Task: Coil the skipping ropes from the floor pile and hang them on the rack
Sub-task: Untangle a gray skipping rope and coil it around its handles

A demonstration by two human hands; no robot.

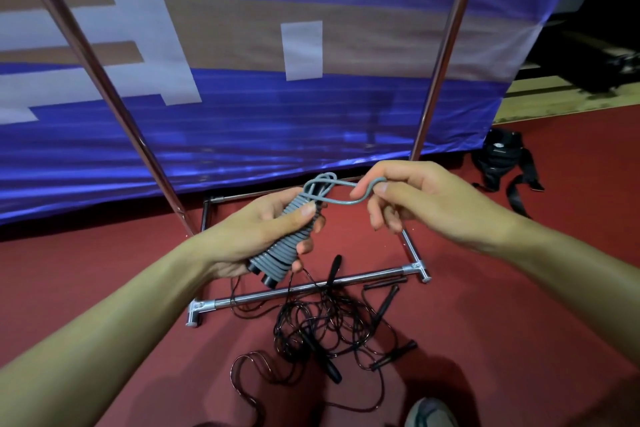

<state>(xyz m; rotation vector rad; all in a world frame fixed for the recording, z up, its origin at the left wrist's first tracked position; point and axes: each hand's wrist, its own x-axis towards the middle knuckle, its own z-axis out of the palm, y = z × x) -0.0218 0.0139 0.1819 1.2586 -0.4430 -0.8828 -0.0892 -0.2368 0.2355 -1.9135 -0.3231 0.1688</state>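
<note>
A grey skipping rope (282, 246) is wound in tight turns around its dark handles, and my left hand (252, 236) grips this bundle at mid-frame. A loose grey loop runs from the bundle's top to my right hand (412, 194), which pinches it between thumb and fingers. Below my hands a tangled pile of black skipping ropes (325, 326) with several black handles lies on the red floor. The chrome rack (311, 286) stands just behind the pile, its base bars on the floor and two uprights rising at left and right.
A blue, white and tan banner (242, 97) hangs behind the rack. A black bag with straps (502, 163) lies on the floor at right. A shoe (431, 412) shows at the bottom edge. Dark fabric hangs at the top left.
</note>
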